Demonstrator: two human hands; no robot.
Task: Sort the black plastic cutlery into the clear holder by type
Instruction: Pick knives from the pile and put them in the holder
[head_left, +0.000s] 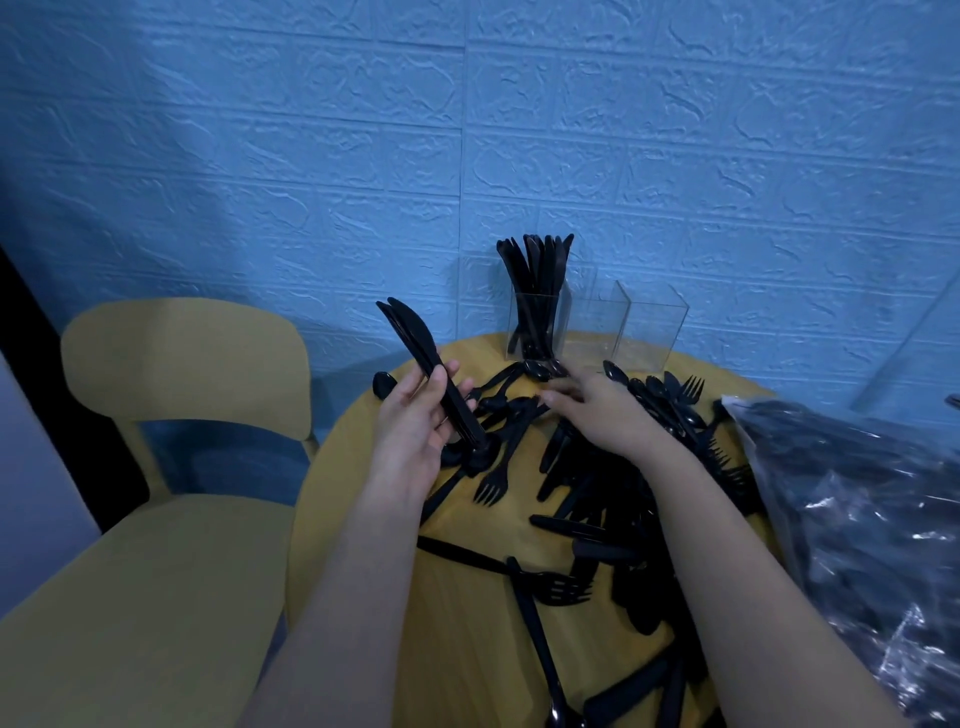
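Round yellow worktop (457, 597): I judge knife-gathering underway, left grip (415, 426) holding a knife bundle (431, 374) upright, right grip (597, 410) spread flat over the loose cutlery pile (587, 499); next, carry the bundle beyond the grip to the clear holder (597, 322), knife compartment.

Two hands (415, 415); one chair (171, 364)

Glossy black plastic cutlery (582, 499); clear smooth holder (649, 327); embossed rough wall (260, 156).

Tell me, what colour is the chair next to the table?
Yellow. The chair shows in the head view, the only one.
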